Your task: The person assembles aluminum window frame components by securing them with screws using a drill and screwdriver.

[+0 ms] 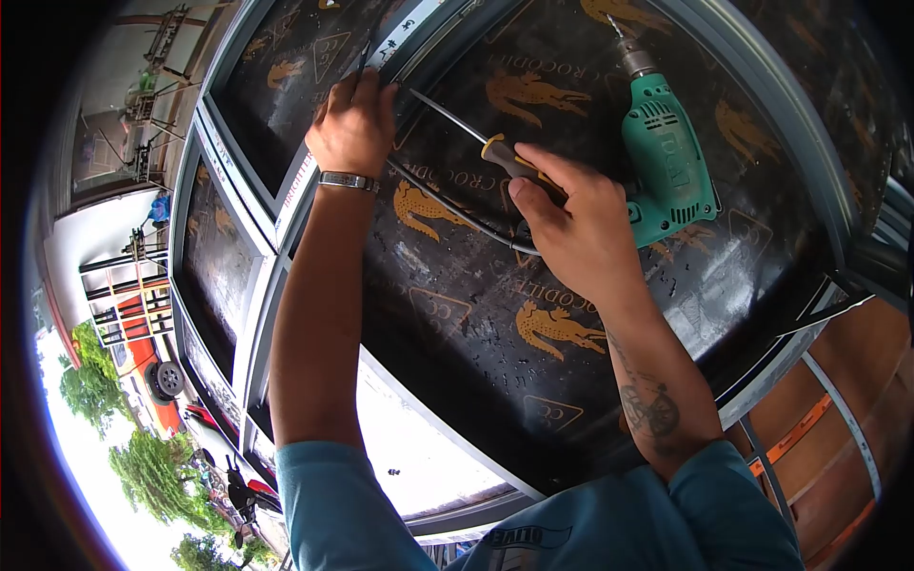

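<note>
My left hand [354, 126], with a metal watch on its wrist, is closed over the grey metal frame bar [405, 36]. A thin dark piece sticks up past its fingers; what it is cannot be made out. In my right hand [576, 214] is a screwdriver [505, 155] with a dark and yellow handle, its shaft pointing up and left to a tip close to my left fingers. A green drill [666, 152] lies on the black printed board [476, 314] just beyond my right hand, bit toward the top. A dark cable [443, 202] runs between my hands.
Grey metal frame bars [255, 224] divide the boards at the left and curve round the right edge. Lower right, a metal rack [843, 409] stands over a brown floor. Far left are an orange vehicle [143, 357], a motorcycle [243, 490] and trees.
</note>
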Tool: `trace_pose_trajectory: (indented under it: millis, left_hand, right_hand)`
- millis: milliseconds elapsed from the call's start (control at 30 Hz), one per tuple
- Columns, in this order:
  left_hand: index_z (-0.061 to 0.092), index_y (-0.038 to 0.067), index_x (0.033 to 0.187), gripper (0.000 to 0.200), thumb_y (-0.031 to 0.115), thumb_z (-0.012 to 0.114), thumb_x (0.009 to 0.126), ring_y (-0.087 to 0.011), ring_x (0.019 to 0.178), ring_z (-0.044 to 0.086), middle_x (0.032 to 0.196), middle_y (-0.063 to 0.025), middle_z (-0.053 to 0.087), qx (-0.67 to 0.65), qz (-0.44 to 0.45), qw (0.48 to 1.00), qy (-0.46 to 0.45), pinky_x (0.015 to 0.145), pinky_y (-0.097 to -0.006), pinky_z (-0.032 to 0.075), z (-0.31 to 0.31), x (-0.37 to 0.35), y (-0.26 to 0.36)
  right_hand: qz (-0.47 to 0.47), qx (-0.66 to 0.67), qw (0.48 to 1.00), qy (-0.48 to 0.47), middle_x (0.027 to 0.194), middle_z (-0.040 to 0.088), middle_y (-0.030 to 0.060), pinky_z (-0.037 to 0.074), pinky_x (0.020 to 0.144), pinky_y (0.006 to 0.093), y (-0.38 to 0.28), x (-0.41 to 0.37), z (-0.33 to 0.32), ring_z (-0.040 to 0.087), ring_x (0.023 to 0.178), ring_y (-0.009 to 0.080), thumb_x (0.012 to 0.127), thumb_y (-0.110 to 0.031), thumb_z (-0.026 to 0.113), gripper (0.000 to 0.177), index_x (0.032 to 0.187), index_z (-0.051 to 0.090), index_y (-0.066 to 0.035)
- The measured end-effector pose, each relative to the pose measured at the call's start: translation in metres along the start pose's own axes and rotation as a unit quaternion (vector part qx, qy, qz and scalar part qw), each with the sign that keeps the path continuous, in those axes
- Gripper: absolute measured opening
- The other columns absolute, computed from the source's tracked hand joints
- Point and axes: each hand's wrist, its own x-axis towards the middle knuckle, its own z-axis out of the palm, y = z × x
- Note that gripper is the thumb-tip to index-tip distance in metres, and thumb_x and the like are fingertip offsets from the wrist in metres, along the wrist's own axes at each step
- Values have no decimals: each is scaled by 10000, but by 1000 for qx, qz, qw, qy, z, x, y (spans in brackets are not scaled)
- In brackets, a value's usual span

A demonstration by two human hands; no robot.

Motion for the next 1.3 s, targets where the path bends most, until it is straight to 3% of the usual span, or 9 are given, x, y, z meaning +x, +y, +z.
trace_pose_trajectory:
  millis: [500,667,833,900,967,1167,1200,1267,1300]
  left_hand:
    - [712,175,1034,263,344,715,834,-264,800,699,982,-51,697,-6,-7,1000,-4,661,-384,578,0,0,0]
    - [714,178,1036,265,349,714,833,-269,800,699,985,-50,698,-8,-13,1000,-6,669,-393,578,0,0,0]
    - [712,181,1045,272,355,710,836,-276,803,699,999,-47,698,-19,-26,999,-11,668,-399,578,-2,0,2]
    - [706,181,1065,284,356,704,842,-282,830,698,1026,-47,694,-22,-43,998,-31,689,-401,577,-5,-1,3]
    - [713,182,1076,307,377,711,840,-270,833,704,1039,-39,699,-17,-51,998,-37,692,-393,577,-9,-1,3]
    - [704,151,1107,351,322,747,804,-280,979,675,1132,-73,679,-34,-116,989,-81,811,-391,551,-18,5,16]
    - [704,151,1107,351,322,747,804,-280,979,675,1132,-73,679,-34,-119,989,-76,811,-391,551,-22,4,21]
    - [702,122,1093,314,243,742,806,-320,938,666,1115,-108,671,6,-57,996,70,826,-405,541,-32,1,33]
    - [701,106,1078,278,182,724,812,-349,892,652,1059,-117,675,-59,-107,988,92,829,-420,535,-32,-6,42]
  right_hand:
    - [0,6,1000,1,922,697,199,527,654,392,-1,0,0,676,711,319,843,-126,678,309,1129,672,-8]
    - [60,24,998,-22,895,695,195,518,639,378,-8,1,-7,673,674,299,852,-137,682,315,1135,667,0]
    - [13,1,1000,-6,860,694,183,513,620,364,-1,-1,-3,671,642,273,863,-140,679,310,1139,663,2]
    - [-4,-2,1000,1,854,695,179,513,618,363,-3,-1,-3,673,642,269,865,-139,679,309,1138,663,3]
    - [55,47,997,-27,870,700,175,514,616,362,-12,-2,-9,681,660,270,867,-138,684,305,1140,665,-3]
    - [-11,27,1000,2,904,705,166,518,663,342,-4,-8,-22,694,744,267,876,-135,690,316,1161,655,-3]
    - [8,24,1000,-7,918,704,167,521,684,342,-8,-10,-26,698,769,266,879,-135,690,318,1163,652,1]
    - [30,42,999,-18,937,704,174,525,711,344,-14,-14,-33,701,799,269,885,-135,687,317,1167,648,5]
    - [39,52,998,-23,947,704,178,527,724,344,-17,-16,-36,703,814,270,888,-134,686,317,1169,647,7]
